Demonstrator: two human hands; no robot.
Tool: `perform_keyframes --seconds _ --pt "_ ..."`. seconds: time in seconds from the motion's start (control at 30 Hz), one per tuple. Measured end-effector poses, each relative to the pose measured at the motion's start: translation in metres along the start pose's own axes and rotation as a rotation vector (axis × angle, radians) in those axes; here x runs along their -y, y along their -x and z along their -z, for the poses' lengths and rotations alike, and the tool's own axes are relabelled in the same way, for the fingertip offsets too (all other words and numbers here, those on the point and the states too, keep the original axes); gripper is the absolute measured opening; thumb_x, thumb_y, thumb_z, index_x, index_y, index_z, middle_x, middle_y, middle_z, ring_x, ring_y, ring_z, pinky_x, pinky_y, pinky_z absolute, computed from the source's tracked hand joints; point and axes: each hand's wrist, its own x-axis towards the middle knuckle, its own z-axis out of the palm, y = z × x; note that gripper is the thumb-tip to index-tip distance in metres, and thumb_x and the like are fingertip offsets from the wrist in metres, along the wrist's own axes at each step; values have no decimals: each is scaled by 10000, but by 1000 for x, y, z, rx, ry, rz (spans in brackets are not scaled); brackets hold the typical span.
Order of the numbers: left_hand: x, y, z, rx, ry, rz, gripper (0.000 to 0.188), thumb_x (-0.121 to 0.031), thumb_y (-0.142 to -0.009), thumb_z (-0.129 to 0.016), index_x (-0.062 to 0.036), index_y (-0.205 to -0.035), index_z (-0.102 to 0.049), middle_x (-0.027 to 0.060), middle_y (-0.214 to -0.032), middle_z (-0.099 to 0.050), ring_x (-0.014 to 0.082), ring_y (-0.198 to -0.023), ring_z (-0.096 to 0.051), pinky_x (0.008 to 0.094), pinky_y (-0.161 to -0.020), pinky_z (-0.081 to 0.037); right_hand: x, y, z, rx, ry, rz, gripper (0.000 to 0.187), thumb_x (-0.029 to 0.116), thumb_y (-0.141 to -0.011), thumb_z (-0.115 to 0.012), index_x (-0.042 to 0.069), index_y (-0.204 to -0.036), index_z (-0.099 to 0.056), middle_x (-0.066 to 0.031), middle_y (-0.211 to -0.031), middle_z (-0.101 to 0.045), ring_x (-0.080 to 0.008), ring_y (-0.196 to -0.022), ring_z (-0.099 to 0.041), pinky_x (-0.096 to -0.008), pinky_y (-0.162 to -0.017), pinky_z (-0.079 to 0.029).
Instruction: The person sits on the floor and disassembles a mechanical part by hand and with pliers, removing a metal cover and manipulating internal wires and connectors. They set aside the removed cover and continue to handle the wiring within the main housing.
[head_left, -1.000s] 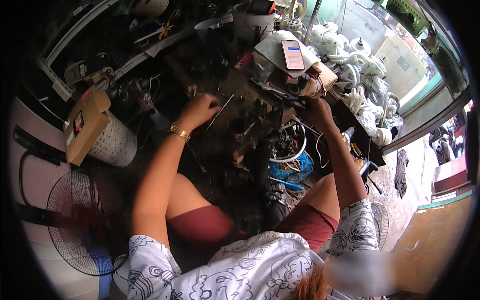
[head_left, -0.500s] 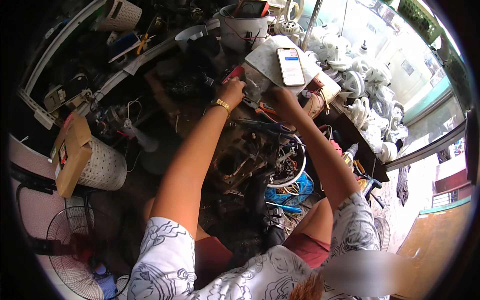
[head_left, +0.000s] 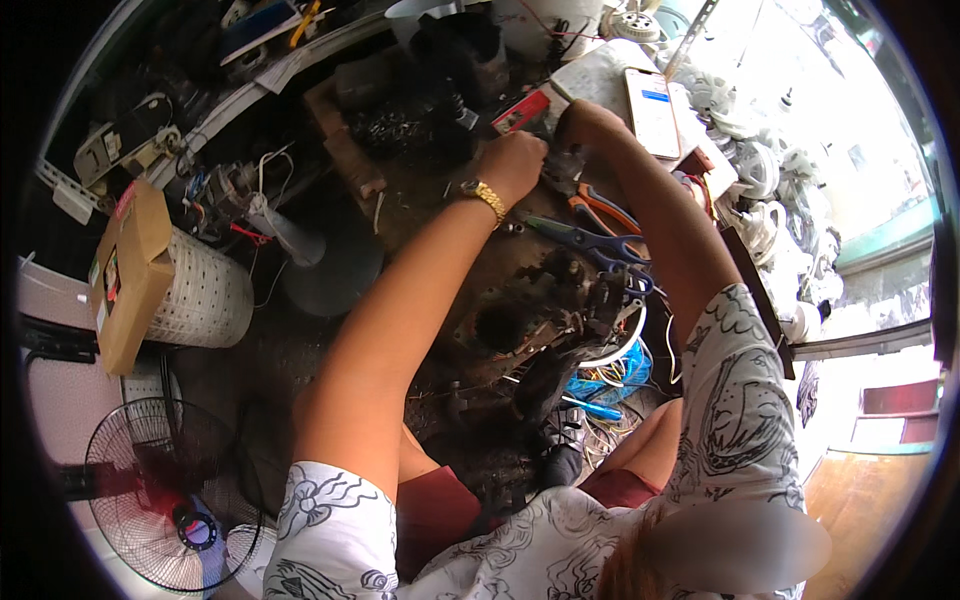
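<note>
My left hand point(head_left: 515, 165), with a gold watch at the wrist, is closed over the dark work surface. Just beyond its knuckles lies a small red box point(head_left: 521, 112). My right hand point(head_left: 592, 127) is curled close by, to its right. Whatever the fingers of either hand hold is hidden or too small to name. Below my right hand are pliers with orange-and-grey handles point(head_left: 608, 210). Scissors with dark blue handles point(head_left: 590, 240) lie nearer to me. A lit phone point(head_left: 652, 115) rests on a pale slab point(head_left: 608, 68) right of my right hand.
A greasy metal part with a round hole point(head_left: 498, 325) stands before my knees. A white-rimmed container point(head_left: 625, 345) and blue netting with wires point(head_left: 615, 375) are right of it. White plastic parts point(head_left: 760, 170) crowd the right. A perforated basket point(head_left: 205, 290) and fan point(head_left: 175, 495) stand left.
The view has turned, so everything sits farther right and higher. My left hand has come nearer my right hand, and more of the red box shows beyond it.
</note>
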Motion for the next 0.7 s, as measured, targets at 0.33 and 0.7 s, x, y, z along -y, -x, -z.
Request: perform_keyframes --seconds 0.33,0.7 --pt "-23 -19 -9 -24 19 -112 181 -140 -844 -575 -54 -843 -734 149 -947 -690 331 -928 -666 438 -832 -540 -36 7 -6 -276 -14 -92 286 168 -714 -764 85 -988 -749 -100 -935 -739 -266 -857 -711 -397 -755 -566" --pt "-3 -4 10 129 -29 -12 191 -162 -822 -628 -54 -928 -743 150 -986 -703 326 -964 -667 432 -882 -523 11 119 25 -527 -1213 86 257 224 -917 -621 2 -1041 -657 -109 -879 -732 -168 -555 -660 -292 -428 -456"
